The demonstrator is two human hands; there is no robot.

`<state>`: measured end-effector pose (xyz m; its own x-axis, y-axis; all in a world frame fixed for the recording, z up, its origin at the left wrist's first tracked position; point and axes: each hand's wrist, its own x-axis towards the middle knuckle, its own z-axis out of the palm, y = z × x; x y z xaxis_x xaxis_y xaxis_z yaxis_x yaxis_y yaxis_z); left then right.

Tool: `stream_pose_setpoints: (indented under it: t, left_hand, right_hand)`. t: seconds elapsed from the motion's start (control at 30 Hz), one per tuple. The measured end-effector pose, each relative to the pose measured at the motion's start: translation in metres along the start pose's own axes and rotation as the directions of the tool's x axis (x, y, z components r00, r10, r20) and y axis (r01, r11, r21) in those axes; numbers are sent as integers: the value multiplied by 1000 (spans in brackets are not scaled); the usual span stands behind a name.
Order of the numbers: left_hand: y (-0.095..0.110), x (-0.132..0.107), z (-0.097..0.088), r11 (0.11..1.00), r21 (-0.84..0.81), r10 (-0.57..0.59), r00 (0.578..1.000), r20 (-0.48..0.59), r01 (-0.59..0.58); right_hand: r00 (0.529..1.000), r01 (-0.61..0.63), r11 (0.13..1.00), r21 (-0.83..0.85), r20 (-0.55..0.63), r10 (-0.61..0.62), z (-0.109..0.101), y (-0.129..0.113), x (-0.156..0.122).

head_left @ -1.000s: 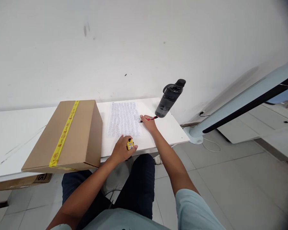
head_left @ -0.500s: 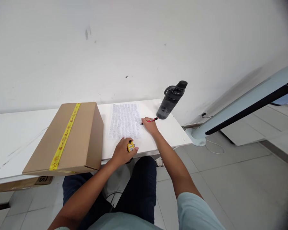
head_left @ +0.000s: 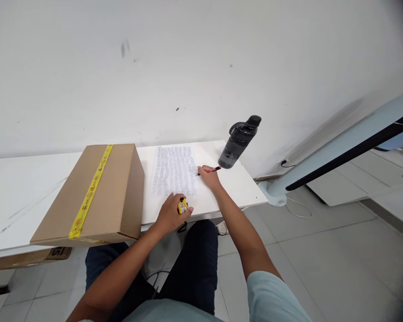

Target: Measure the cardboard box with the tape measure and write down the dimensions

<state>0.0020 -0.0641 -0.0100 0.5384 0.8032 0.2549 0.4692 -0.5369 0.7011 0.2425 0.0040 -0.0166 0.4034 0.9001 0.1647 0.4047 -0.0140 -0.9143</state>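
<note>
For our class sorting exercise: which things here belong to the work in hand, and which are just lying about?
Seemingly in use:
pen, in right hand
written sheet, by pen tip
tape measure, in left hand

Apparently lying about, untouched:
black bottle
carton

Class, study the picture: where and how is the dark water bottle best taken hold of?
Probably by the middle of the dark water bottle, coming from its right side: the body looks round, it stands on its base, and the right hand with its pen is close by on the near left.
</note>
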Motion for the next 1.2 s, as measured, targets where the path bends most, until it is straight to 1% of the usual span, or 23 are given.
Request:
stream_pose_setpoints:
  t: [0.23,0.63,0.9,1.07,1.2]
  left_hand:
    - [0,-1,1,1000,1,5,1000,-10,-5]
    - [-2,-2,0,1000,-5,9,1000,-2,-9]
    - [-1,-2,1,1000,9,10,1000,0,-10]
    - [0,-2,1,1000,23,11,1000,8,-11]
    - [0,-3,0,999,35,6,1000,7,-7]
  right_hand:
    - [999,-15,1000,12,-36,15,-1,1,-1]
    - [1000,-21,1000,14,-9,21,-1,2,0]
    - [999,-32,999,30,-40,33,-2,1,-1]
    - [999,-28,999,43,-25,29,-2,2,-1]
    - [999,-32,998,51,-39,34,-2,2,-1]
